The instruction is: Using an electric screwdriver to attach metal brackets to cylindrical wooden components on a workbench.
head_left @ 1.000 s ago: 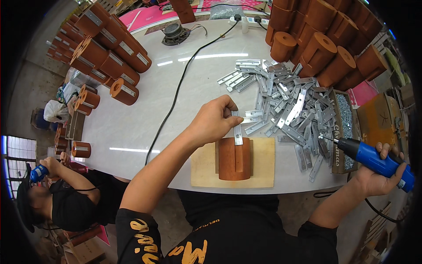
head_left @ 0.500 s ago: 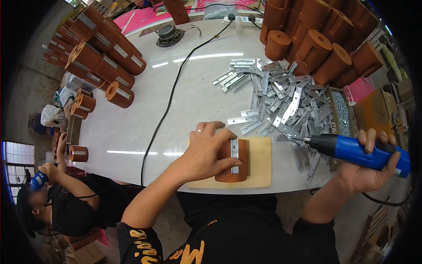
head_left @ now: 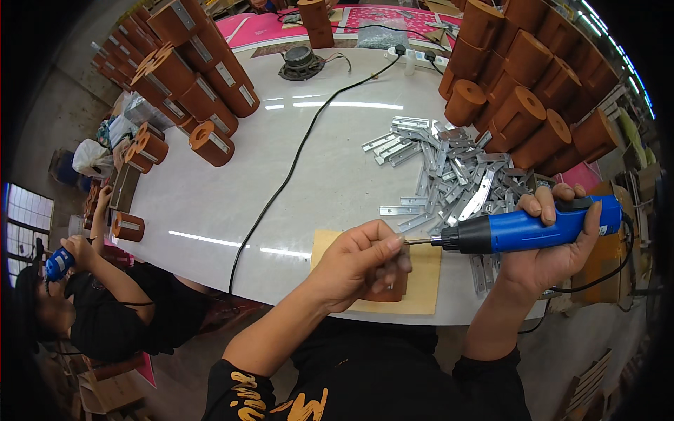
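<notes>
My right hand [head_left: 554,231] is wrapped round a blue and black electric screwdriver [head_left: 523,231], held level with its bit pointing left. The fingers of my left hand [head_left: 361,266] are pinched together at the tip of the bit [head_left: 419,241]. Whatever small thing they hold there is hidden. Below that hand, a brown cylinder [head_left: 390,291] rests on a pale yellow board [head_left: 425,281] at the table's near edge. My hand covers most of the cylinder, including its upper side.
Metal strips with holes [head_left: 449,175] lie heaped right of centre. Brown cylinders stand stacked at back right [head_left: 519,116] and back left [head_left: 203,95]. A black cable [head_left: 281,186] crosses the table [head_left: 210,203]. A round speaker [head_left: 300,62] sits behind. Another person [head_left: 112,309] works at left.
My left hand has left the metal strip on the cylinder and pinched at the bit's tip. My right hand has brought the screwdriver left, towards it. The view has shifted slightly.
</notes>
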`<action>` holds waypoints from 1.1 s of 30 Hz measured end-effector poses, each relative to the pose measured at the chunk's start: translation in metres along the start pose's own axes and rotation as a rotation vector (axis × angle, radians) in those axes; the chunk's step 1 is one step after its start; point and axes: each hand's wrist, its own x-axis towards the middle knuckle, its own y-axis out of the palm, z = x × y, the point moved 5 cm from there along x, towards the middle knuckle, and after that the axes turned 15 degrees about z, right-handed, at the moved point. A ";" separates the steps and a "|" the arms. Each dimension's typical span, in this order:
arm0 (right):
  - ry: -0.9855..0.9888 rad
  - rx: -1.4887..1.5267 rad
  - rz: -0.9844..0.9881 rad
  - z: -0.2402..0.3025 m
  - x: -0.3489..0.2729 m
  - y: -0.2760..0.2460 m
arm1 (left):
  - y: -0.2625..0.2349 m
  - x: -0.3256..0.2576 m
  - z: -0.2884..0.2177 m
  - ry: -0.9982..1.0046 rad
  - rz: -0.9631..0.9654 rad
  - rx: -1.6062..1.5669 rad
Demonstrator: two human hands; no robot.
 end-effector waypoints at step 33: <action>0.050 0.012 0.206 0.000 -0.008 0.015 | 0.009 -0.030 -0.006 0.211 -0.309 1.037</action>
